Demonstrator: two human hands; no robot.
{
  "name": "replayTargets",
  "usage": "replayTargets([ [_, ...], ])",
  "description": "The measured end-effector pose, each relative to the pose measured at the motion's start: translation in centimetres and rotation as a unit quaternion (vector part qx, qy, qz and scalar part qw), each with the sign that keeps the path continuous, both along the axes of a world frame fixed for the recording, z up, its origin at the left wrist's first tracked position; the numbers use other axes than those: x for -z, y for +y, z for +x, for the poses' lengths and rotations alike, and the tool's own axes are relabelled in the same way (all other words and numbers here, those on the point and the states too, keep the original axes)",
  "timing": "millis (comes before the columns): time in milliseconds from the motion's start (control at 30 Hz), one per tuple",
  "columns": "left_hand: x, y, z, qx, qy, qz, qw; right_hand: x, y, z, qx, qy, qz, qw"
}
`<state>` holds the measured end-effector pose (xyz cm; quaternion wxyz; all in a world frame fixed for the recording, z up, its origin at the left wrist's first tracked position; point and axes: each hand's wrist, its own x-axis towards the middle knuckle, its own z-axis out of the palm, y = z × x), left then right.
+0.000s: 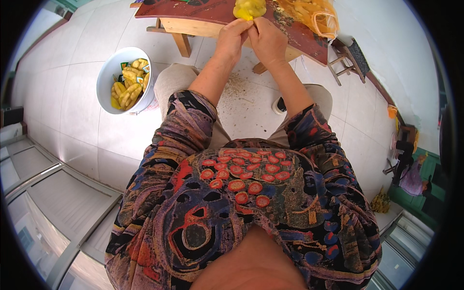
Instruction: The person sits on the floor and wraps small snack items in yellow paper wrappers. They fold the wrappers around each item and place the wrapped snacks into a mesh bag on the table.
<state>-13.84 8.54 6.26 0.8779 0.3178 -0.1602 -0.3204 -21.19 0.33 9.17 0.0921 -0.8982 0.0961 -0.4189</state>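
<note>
Both hands meet at the near edge of a dark red wooden table (203, 15). My left hand (232, 38) and my right hand (269, 41) pinch the gathered neck of a small yellow net bag (251, 7) between thumbs and fingers. Pale, knobbly roots that look like ginger fill the bag, which sits on the tabletop; its far end is cut off by the frame. To the left, a white bucket (103, 85) stands on the floor. It holds several similar filled yellow bags (131, 90), some with small green-and-white printed tags.
An orange mesh sack (308, 14) of similar roots lies at the table's right end, among dry crumbs. More crumbs (237, 87) litter the tiled floor under the table. A folding chair (349, 59) stands by the right wall. Glass-paned doors or windows (69, 203) line the lower left.
</note>
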Motion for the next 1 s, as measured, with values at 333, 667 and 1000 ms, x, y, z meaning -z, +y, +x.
replayTargets([
  [333, 1.0, -0.1, 0.4, 0.075, 0.03, -0.009, 0.997, 0.2, -1.6, -0.6, -0.122, 0.009, 0.126, 0.984],
  [667, 2.1, -1.3, 0.0, 0.098, 0.056, -0.052, 0.992, 1.6, -1.0, -1.4, -0.1, 0.021, 0.147, 0.984],
  [1000, 0.8, -0.7, 0.3, 0.088, 0.048, -0.031, 0.994, 2.2, -0.8, -1.7, -0.155, 0.043, 0.292, 0.943],
])
